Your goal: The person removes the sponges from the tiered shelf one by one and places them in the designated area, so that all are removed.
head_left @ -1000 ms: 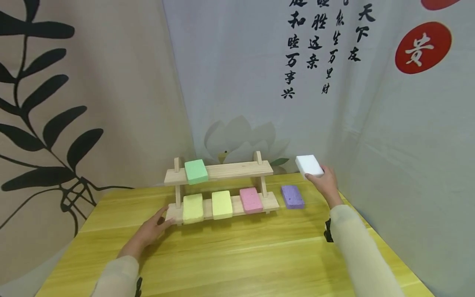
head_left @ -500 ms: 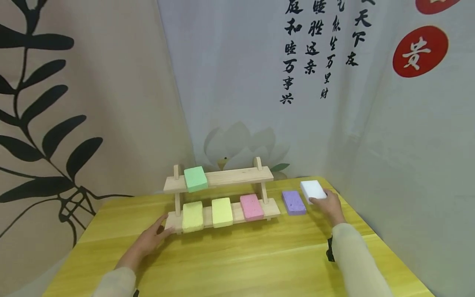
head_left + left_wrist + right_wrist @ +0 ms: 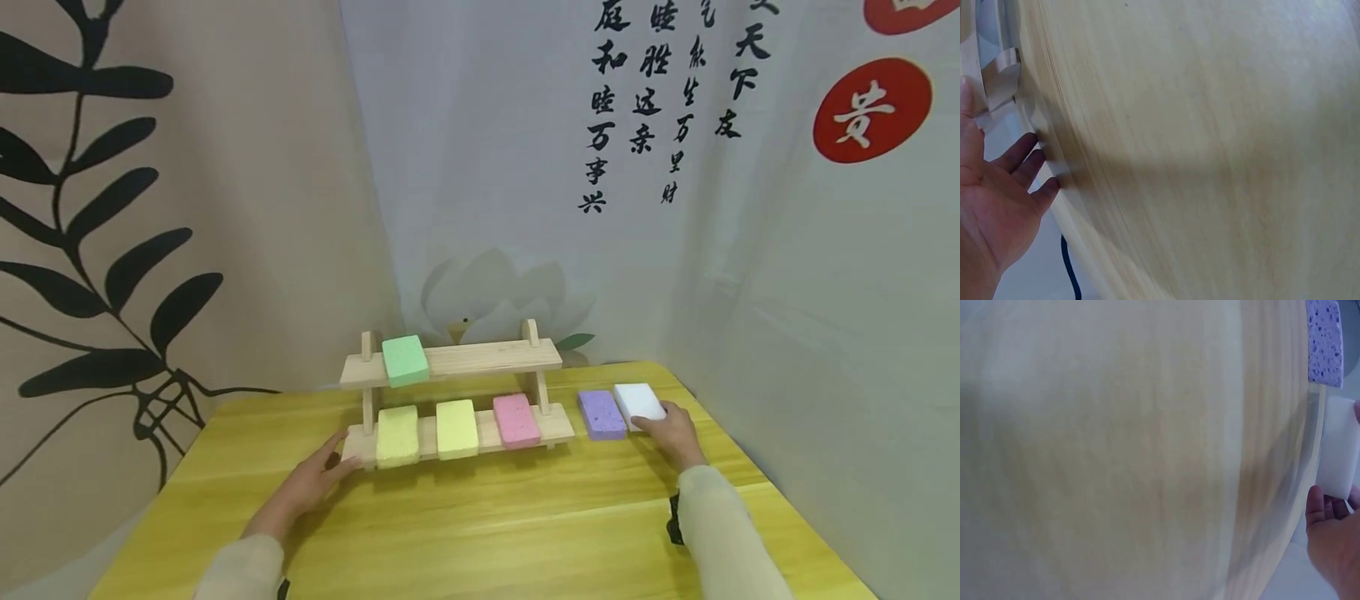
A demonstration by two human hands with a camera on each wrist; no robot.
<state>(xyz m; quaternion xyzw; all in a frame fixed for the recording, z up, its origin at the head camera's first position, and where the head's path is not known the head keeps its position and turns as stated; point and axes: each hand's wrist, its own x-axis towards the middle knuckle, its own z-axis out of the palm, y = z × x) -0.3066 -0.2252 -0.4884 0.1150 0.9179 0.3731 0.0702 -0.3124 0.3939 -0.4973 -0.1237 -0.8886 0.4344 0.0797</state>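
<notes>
A two-tier wooden shelf [image 3: 450, 360] stands on the table. My left hand [image 3: 311, 482] rests at the left end of its lower board, fingers mostly straight; the left wrist view shows the hand [image 3: 1004, 206] with its thumb by the wood. My right hand [image 3: 675, 435] holds a smooth white sponge [image 3: 637, 402] by its right side, close beside a purple sponge [image 3: 602, 415]. In the right wrist view the white sponge [image 3: 1337, 447] sits between thumb and fingers, with the porous purple sponge [image 3: 1325, 344] a short gap away.
A green sponge [image 3: 406, 361] lies on the upper board's left part. Along the lower board lean two yellow sponges, one left [image 3: 397, 436] and one in the middle [image 3: 457, 429], and a pink sponge [image 3: 516, 421]. Printed curtains [image 3: 480, 167] hang behind the wooden table [image 3: 480, 533].
My right hand has lowered the white sponge from the air to the table and shifted it closer beside the purple sponge. My left hand stays at the shelf's left end.
</notes>
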